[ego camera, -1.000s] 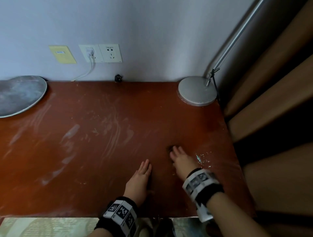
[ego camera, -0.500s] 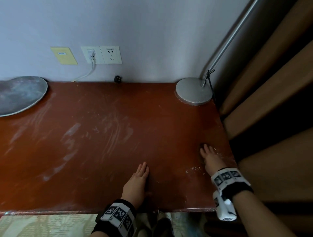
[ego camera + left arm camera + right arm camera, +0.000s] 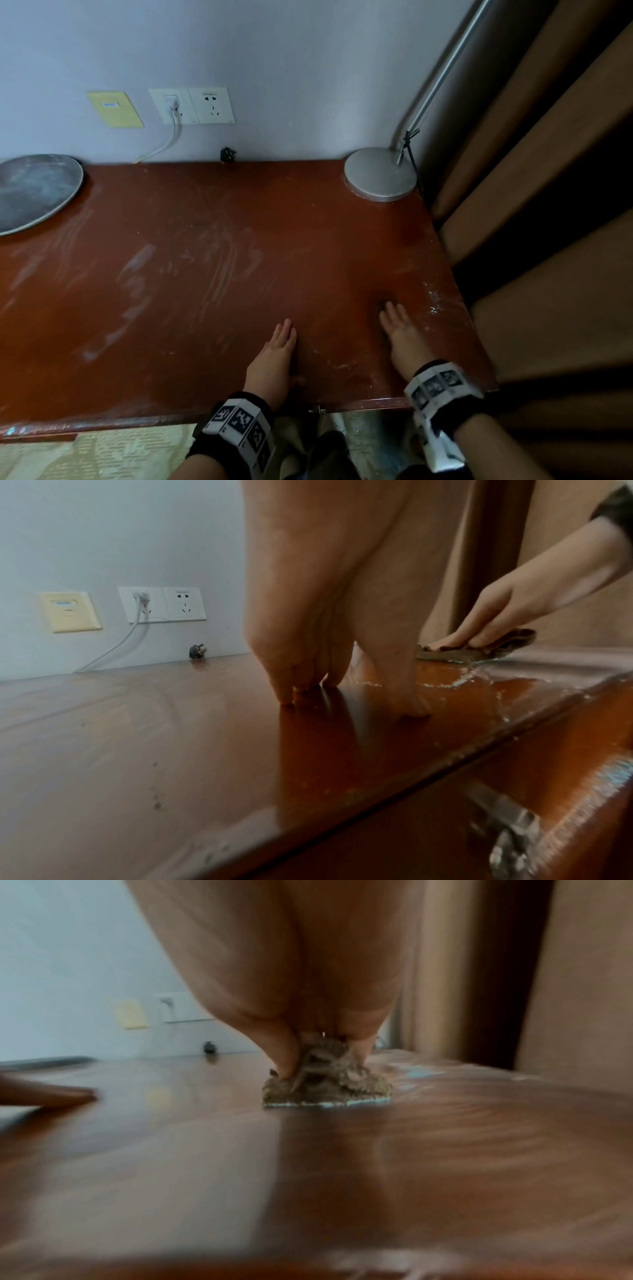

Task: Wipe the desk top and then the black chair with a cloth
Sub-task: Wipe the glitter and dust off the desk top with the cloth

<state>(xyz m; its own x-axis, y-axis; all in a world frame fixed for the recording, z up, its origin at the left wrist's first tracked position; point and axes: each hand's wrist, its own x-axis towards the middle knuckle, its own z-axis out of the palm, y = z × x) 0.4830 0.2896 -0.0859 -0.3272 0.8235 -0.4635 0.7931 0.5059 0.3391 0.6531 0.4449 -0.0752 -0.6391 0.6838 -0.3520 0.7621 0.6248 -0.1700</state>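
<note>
The reddish-brown desk top point(image 3: 205, 274) is streaked with pale wipe marks. My left hand point(image 3: 282, 339) lies flat on it near the front edge, fingers straight and holding nothing; the left wrist view shows its fingertips point(image 3: 291, 693) touching the wood. My right hand point(image 3: 394, 318) presses a brown cloth point(image 3: 496, 645) onto the desk close to the right edge, fingers stretched over it. In the right wrist view the cloth point(image 3: 325, 1088) is bunched under the palm. From the head view the cloth is almost wholly hidden under the hand. The black chair is not in view.
A round metal lamp base point(image 3: 380, 174) with its slanting pole point(image 3: 442, 72) stands at the back right corner. A grey round tray point(image 3: 30, 192) sits at the back left. Wall sockets point(image 3: 191, 106), a loose black plug point(image 3: 227, 155), brown curtains point(image 3: 548, 205) right. Wet specks point(image 3: 433, 301).
My right hand slid with the cloth from mid-desk to the right edge, then came part of the way back left. The left hand has stayed in place.
</note>
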